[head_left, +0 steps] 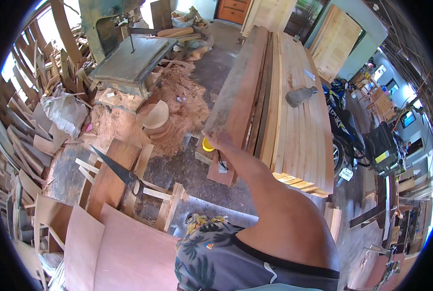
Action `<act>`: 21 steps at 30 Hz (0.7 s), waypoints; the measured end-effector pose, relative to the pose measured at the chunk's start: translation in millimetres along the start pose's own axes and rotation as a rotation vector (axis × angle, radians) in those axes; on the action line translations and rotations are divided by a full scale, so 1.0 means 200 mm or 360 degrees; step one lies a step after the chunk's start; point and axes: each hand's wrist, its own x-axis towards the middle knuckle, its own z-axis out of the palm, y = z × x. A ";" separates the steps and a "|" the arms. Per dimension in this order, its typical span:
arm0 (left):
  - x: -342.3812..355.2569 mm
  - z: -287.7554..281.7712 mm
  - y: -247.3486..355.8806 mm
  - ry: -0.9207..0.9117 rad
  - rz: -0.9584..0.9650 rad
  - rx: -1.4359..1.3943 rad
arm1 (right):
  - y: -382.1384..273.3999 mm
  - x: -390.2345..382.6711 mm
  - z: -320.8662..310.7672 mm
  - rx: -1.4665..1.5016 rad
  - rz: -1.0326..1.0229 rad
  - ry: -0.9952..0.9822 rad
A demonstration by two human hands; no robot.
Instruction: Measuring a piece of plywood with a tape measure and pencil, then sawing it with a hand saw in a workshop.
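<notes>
My right arm reaches forward over the stacked boards, and my right hand [219, 138] is at the near end of a long brown plank [238, 77]. Its fingers close around a small yellow round thing [208, 144], whose kind I cannot make out. Just below the hand, a dark cord and a white label [222, 167] lie against a reddish board [219, 175]. My left hand is out of view. To the left, a handsaw [117, 168] with a dark blade lies over a brown board [110, 186] on a wooden frame.
Pale planks [299, 121] are stacked at right, with a grey bottle-shaped thing [300, 96] on top. A motorcycle [345, 123] stands beyond them. A band saw table [134, 58], sawdust [182, 92] and a round wood stack [157, 119] are far left. Pinkish sheets [129, 250] lie near.
</notes>
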 end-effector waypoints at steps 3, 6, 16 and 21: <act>0.01 -0.03 0.00 0.0007 -0.0002 -0.0011 | -0.17 -0.15 -0.03 0.0058 -0.0074 -0.0113; 0.06 0.05 0.10 -0.0070 0.0016 0.0068 | -0.05 -0.13 0.00 -0.0005 -0.0135 -0.0054; 0.24 0.35 0.42 -0.0363 0.0125 0.0389 | -0.28 -0.81 0.20 0.0213 -0.0831 0.0294; 0.30 0.29 0.42 -0.0376 0.0140 0.0314 | -0.41 -1.04 0.22 0.0106 -0.1244 0.0185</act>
